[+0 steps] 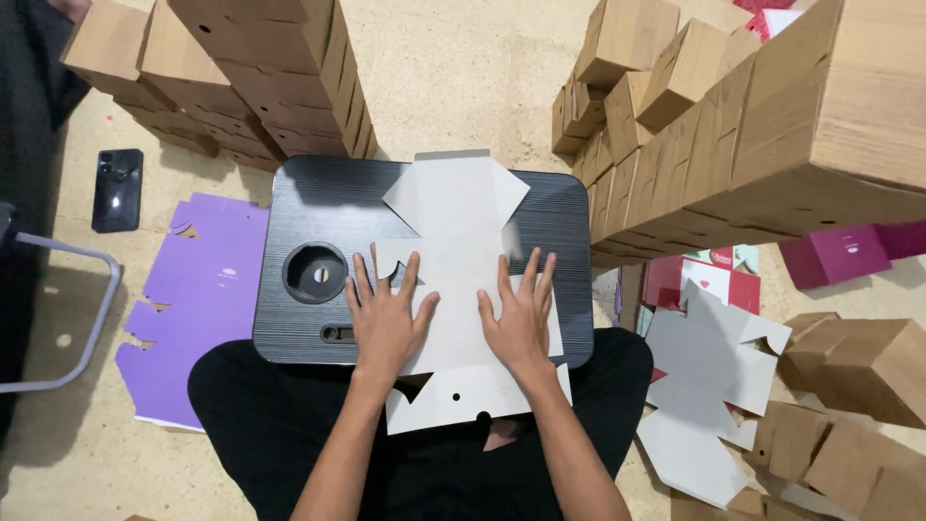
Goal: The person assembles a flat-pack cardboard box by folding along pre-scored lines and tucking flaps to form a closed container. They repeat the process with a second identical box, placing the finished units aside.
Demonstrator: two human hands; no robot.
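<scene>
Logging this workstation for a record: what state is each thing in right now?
White card blank: unfolded, flat on the lap desk.
Left hand: open, pressing the blank.
Right hand: open, pressing the blank.
Purple blanks: flat on the floor.
Brown boxes: folded, stacked.
Phone: screen dark.

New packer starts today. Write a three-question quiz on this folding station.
1. True or false: both hands lie flat on the white die-cut box blank.
2. What does the blank rest on? A) black lap desk B) purple sheet C) bare floor
3. Which device lies on the floor at far left?

Key:
1. True: left hand and right hand press on it.
2. A, the black lap desk.
3. A black smartphone.
</scene>
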